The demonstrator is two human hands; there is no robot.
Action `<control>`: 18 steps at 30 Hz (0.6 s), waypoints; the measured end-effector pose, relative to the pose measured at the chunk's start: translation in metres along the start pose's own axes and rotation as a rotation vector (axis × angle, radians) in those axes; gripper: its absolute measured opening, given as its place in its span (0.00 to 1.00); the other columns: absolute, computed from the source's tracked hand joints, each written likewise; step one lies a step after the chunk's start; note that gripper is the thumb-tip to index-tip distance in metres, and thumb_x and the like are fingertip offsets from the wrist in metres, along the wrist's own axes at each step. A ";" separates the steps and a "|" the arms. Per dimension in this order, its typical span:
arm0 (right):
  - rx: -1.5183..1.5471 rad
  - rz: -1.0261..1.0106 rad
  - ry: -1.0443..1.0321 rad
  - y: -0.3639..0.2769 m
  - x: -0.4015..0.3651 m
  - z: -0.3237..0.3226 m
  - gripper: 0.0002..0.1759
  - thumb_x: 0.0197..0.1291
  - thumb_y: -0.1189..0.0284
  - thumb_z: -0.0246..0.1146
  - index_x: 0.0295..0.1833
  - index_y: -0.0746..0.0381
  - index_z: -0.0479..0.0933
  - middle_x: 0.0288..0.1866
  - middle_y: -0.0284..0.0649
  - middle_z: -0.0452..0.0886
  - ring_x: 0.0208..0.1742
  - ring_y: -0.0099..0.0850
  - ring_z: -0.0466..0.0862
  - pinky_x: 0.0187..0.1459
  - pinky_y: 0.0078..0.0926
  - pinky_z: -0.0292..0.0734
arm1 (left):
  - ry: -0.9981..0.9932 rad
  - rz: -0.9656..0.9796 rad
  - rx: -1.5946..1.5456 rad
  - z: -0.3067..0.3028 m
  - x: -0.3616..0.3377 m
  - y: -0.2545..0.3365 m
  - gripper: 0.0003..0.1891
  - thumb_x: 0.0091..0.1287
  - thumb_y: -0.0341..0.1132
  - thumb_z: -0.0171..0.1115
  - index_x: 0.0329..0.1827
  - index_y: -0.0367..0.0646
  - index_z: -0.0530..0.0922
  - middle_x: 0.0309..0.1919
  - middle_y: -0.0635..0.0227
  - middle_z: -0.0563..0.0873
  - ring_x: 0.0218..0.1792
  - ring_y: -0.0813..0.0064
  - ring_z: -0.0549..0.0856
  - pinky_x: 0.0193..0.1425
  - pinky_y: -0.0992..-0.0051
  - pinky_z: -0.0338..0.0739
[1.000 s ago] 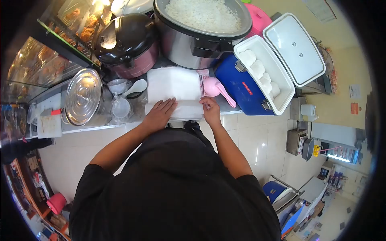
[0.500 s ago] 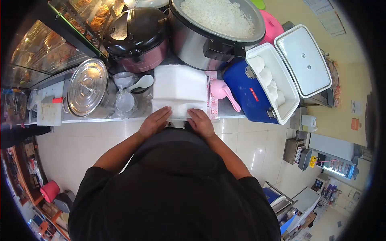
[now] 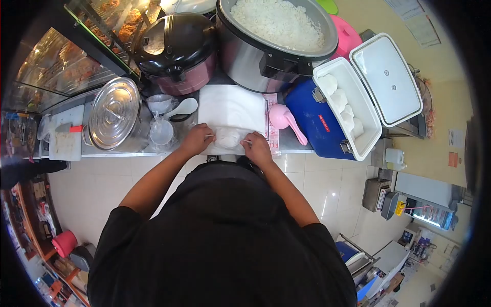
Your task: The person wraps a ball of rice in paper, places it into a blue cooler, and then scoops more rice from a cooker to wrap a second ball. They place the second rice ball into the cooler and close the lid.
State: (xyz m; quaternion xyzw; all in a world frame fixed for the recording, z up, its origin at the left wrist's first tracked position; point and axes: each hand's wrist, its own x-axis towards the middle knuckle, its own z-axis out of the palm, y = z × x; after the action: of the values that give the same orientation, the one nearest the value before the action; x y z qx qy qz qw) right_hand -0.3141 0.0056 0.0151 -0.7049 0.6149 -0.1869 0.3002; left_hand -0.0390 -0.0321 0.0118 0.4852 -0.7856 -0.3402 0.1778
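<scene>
A small bundle in thin white wrapping paper (image 3: pixel 228 137) lies at the counter's front edge, between my hands. My left hand (image 3: pixel 196 139) pinches the left end of this paper. At the opposite end, the fingers of my right hand (image 3: pixel 258 149) are closed on the paper too. What the wrapping holds is hidden; it bulges in the middle. Behind it lies a stack of white paper sheets (image 3: pixel 231 106). To the right of the stack, a pink rice scoop (image 3: pixel 280 116) rests on a pink-printed plastic bag (image 3: pixel 271 99).
An open rice cooker full of rice (image 3: pixel 279 23) and a closed cooker (image 3: pixel 176 53) stand behind. On the right is an open blue cooler (image 3: pixel 312 117) holding white wrapped bundles (image 3: pixel 338 100). A lidded steel pot (image 3: pixel 113 113), a white ladle (image 3: pixel 185 107) and a knife (image 3: pixel 64 127) are leftward.
My fingers lay flat over the folded paper; now both hands pinch its ends. The paper has become a narrower, bulging bundle. The view has shifted slightly.
</scene>
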 end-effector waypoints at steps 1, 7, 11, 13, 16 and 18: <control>-0.071 0.024 0.004 -0.002 0.003 -0.002 0.15 0.56 0.69 0.75 0.47 0.64 0.84 0.43 0.47 0.83 0.47 0.50 0.82 0.49 0.45 0.77 | -0.009 -0.017 0.036 -0.002 0.003 0.002 0.09 0.64 0.36 0.71 0.40 0.40 0.86 0.38 0.58 0.85 0.47 0.53 0.85 0.55 0.58 0.79; -0.333 -0.360 0.134 -0.025 0.038 -0.023 0.26 0.43 0.71 0.79 0.51 0.60 0.82 0.52 0.45 0.85 0.56 0.45 0.83 0.60 0.43 0.73 | 0.025 0.161 0.377 -0.013 0.039 0.015 0.08 0.59 0.35 0.71 0.38 0.44 0.85 0.40 0.60 0.85 0.51 0.57 0.85 0.59 0.57 0.77; -0.496 -0.280 -0.389 -0.027 0.071 -0.024 0.21 0.45 0.72 0.77 0.47 0.62 0.82 0.49 0.46 0.85 0.52 0.48 0.85 0.56 0.45 0.77 | -0.380 0.212 0.462 -0.015 0.067 0.016 0.11 0.58 0.35 0.71 0.41 0.45 0.82 0.41 0.60 0.84 0.48 0.54 0.86 0.57 0.55 0.76; -0.475 -0.259 -0.396 -0.026 0.076 -0.022 0.17 0.48 0.73 0.75 0.45 0.63 0.82 0.47 0.46 0.85 0.48 0.51 0.86 0.53 0.46 0.79 | -0.368 0.192 0.426 -0.016 0.068 0.013 0.10 0.60 0.35 0.69 0.42 0.44 0.80 0.41 0.59 0.84 0.46 0.54 0.87 0.56 0.54 0.76; -0.321 -0.240 -0.156 -0.024 0.051 -0.017 0.12 0.52 0.74 0.71 0.42 0.64 0.80 0.44 0.49 0.83 0.43 0.54 0.86 0.47 0.47 0.82 | -0.181 0.169 0.331 -0.011 0.046 0.014 0.08 0.62 0.33 0.66 0.42 0.43 0.79 0.41 0.58 0.84 0.43 0.52 0.87 0.51 0.53 0.79; -0.253 -0.138 -0.069 -0.029 0.030 -0.010 0.10 0.55 0.77 0.67 0.44 0.63 0.80 0.45 0.49 0.82 0.45 0.51 0.86 0.46 0.48 0.82 | -0.040 0.078 0.248 -0.004 0.026 0.020 0.06 0.63 0.32 0.65 0.40 0.42 0.80 0.39 0.58 0.84 0.40 0.51 0.87 0.47 0.53 0.81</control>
State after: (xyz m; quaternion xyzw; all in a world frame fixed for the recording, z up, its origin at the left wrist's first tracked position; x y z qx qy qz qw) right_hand -0.2936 -0.0243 0.0382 -0.7837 0.5730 -0.1035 0.2164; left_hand -0.0612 -0.0508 0.0272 0.4659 -0.8433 -0.2427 0.1138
